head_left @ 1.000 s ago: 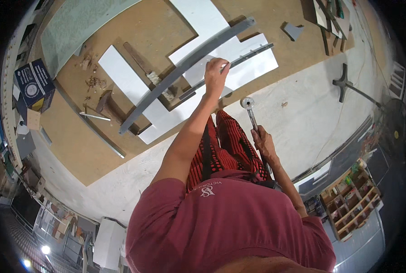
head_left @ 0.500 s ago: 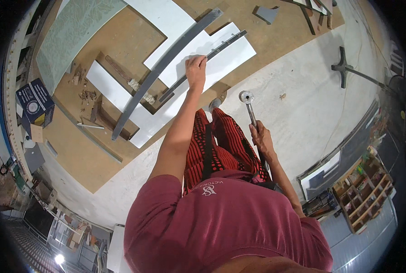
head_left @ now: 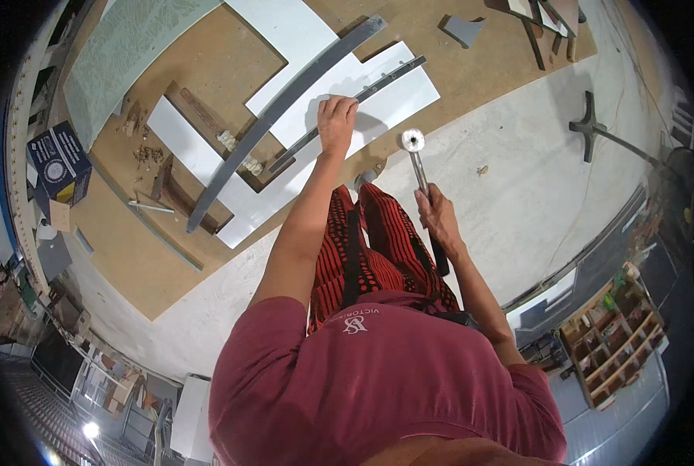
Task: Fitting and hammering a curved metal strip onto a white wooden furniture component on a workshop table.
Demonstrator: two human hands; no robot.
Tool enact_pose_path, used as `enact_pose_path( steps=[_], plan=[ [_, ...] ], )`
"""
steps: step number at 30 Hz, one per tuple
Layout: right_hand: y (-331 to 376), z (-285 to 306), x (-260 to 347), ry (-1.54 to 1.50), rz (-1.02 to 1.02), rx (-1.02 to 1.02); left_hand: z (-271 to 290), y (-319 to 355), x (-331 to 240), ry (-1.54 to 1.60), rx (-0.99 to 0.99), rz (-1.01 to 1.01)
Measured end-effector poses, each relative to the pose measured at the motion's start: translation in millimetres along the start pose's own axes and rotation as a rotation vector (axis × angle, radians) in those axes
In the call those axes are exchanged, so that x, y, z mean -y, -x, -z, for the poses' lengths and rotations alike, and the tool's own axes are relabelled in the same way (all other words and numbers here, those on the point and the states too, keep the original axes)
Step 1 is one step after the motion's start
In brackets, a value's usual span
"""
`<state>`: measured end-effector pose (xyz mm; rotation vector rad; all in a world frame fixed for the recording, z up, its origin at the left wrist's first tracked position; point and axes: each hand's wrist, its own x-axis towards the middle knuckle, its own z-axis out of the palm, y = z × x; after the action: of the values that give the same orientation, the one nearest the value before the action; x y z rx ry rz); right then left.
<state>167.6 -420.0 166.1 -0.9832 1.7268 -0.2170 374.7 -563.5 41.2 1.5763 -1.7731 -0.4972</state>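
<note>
My left hand (head_left: 337, 123) is closed, fingers pinched together, over a narrow dark strip (head_left: 300, 149) lying on a white panel (head_left: 409, 84). What the fingertips hold is hidden. Several small nail-like pieces stand along the strip's far part. In my right hand (head_left: 439, 215) is a hammer (head_left: 418, 170) with a round metal head, steel shaft and black grip. Its head is raised to the right of the strip, apart from it. Beside the strip, a wider grey curved piece (head_left: 285, 110) lies across the white panel.
Brown board (head_left: 145, 287) lies under the panels. At left are a green patterned sheet (head_left: 129, 62), a dark blue box (head_left: 58, 167) and scattered small nails or screws (head_left: 146, 155). A metal stand (head_left: 588, 126) and a compartmented wooden box (head_left: 615, 342) are at right.
My right hand has lifted the hammer and shifted slightly left and farther from me, its head nearer the strip. My left hand stays over the same place on the strip.
</note>
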Motion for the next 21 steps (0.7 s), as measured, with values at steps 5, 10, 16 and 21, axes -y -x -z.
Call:
enact_pose_path(
  steps=[5, 10, 16, 21],
  plan=[
    [-33.1, -16.5, 48.9, -0.031, 0.054, 0.014, 0.2, 0.7, 0.3, -0.041, -0.007, -0.005],
    [-72.8, -42.4, 44.2, -0.073, 0.215, -0.004, -2.8, 1.3, 1.8, -0.03, -0.024, -0.027],
    [-71.0, -42.9, 50.9, -0.082, 0.184, 0.026, -1.5, 0.4, 5.1, 0.018, -0.012, 0.007],
    [-67.9, -48.3, 56.6, -0.028, 0.19, 0.012, 0.3, 3.3, 7.5, 0.003, -0.002, 0.034]
  ],
)
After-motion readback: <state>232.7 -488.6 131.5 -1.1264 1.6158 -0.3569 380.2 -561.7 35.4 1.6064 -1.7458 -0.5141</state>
